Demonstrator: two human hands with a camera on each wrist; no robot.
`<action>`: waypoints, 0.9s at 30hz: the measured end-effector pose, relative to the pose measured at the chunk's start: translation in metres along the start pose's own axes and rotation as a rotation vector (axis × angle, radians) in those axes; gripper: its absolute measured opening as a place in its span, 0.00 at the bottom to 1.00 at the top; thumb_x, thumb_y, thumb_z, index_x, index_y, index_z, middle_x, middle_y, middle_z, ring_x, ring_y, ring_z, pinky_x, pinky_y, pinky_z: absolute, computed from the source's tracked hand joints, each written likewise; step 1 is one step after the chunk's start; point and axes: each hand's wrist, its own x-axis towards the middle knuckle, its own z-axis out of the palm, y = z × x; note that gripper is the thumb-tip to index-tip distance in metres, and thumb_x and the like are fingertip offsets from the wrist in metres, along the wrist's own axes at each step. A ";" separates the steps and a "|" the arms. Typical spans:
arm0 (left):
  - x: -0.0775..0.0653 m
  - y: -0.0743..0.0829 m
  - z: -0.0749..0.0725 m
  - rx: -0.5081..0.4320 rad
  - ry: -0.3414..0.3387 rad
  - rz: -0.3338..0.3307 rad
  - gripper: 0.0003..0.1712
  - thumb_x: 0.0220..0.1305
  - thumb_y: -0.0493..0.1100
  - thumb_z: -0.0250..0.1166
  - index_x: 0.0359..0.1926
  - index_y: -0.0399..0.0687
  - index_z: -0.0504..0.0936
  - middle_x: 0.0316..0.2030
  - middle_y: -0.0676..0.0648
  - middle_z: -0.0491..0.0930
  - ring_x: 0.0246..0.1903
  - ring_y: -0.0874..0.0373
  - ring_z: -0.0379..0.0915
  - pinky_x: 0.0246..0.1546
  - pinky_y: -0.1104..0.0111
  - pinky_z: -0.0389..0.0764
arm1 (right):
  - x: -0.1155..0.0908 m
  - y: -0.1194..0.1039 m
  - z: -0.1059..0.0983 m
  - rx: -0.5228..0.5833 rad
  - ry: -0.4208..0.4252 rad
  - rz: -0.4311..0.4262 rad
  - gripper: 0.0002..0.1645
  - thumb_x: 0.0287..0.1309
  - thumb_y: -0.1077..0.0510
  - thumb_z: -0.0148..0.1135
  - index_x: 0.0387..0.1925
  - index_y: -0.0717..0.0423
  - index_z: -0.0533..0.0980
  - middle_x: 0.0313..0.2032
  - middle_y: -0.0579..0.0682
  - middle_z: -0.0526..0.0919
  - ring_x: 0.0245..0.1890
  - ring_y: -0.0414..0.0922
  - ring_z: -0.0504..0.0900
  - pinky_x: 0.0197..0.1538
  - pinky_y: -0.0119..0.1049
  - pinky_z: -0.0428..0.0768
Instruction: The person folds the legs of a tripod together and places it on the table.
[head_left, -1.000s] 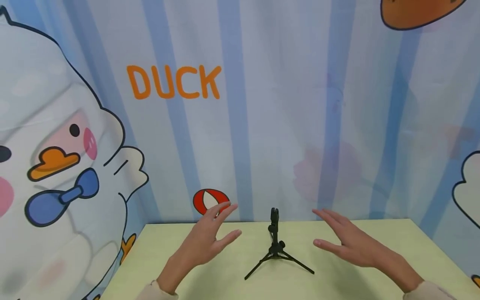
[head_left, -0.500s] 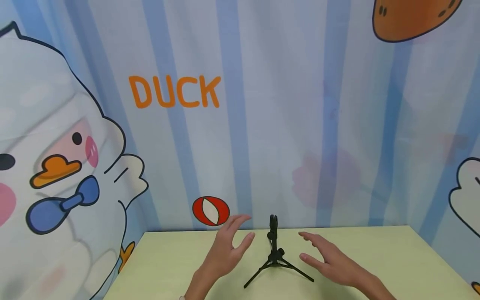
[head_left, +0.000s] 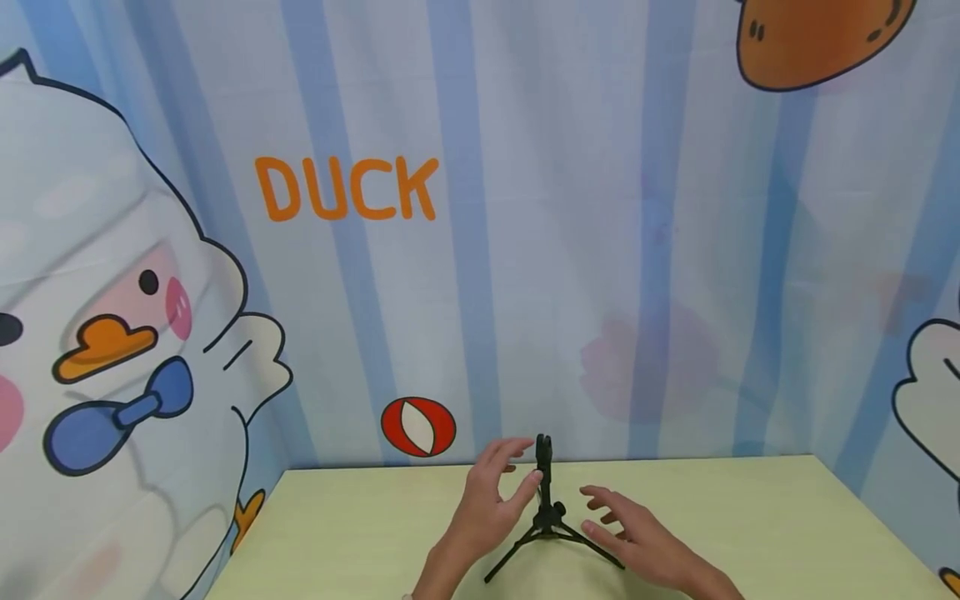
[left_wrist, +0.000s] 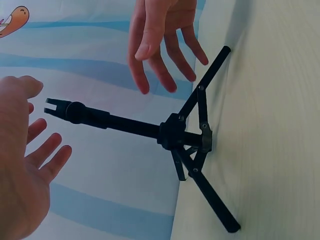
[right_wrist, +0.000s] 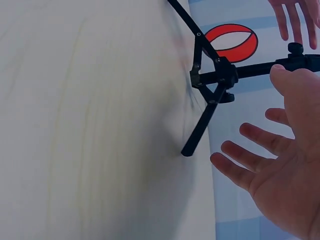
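Note:
A small black tripod [head_left: 547, 517] stands upright on the table with its legs spread. Its short post ends in a forked top [left_wrist: 56, 107]. Close by the upper post on the left is my left hand [head_left: 487, 508], fingers loosely bent around air; in the left wrist view a gap shows between it and the fork. My right hand [head_left: 637, 537] hovers to the right of the tripod, lower down, fingers spread and slightly bent. In the right wrist view its palm [right_wrist: 285, 200] faces the tripod, holding nothing.
The pale yellow table [head_left: 360, 533] ends at a striped blue and white curtain [head_left: 555, 250] behind. That curtain carries a printed duck [head_left: 97, 250], orange lettering and a red and white ball [head_left: 418, 427].
Both hands have come inward toward the tripod, the left moving right and the right moving left and lower. The tripod stays in place on the table; the head view has tilted up slightly.

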 end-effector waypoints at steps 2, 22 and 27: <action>0.002 -0.001 0.004 -0.006 0.012 0.015 0.22 0.76 0.48 0.64 0.67 0.51 0.77 0.62 0.49 0.76 0.57 0.53 0.74 0.55 0.52 0.83 | 0.002 0.002 0.003 0.009 -0.012 -0.022 0.34 0.79 0.45 0.54 0.75 0.59 0.65 0.63 0.65 0.75 0.52 0.57 0.82 0.48 0.52 0.85; 0.021 -0.004 0.021 -0.060 -0.031 0.022 0.29 0.69 0.32 0.68 0.68 0.51 0.75 0.60 0.46 0.73 0.56 0.52 0.77 0.54 0.63 0.85 | 0.014 0.018 0.021 0.026 -0.019 -0.116 0.21 0.77 0.54 0.58 0.62 0.62 0.75 0.50 0.53 0.83 0.42 0.47 0.85 0.43 0.38 0.84; 0.023 -0.004 0.021 -0.069 -0.040 0.022 0.29 0.68 0.29 0.67 0.68 0.49 0.76 0.60 0.45 0.73 0.55 0.51 0.77 0.54 0.63 0.85 | 0.016 0.022 0.023 0.035 -0.021 -0.108 0.14 0.76 0.58 0.59 0.56 0.61 0.77 0.46 0.50 0.84 0.43 0.49 0.84 0.42 0.37 0.84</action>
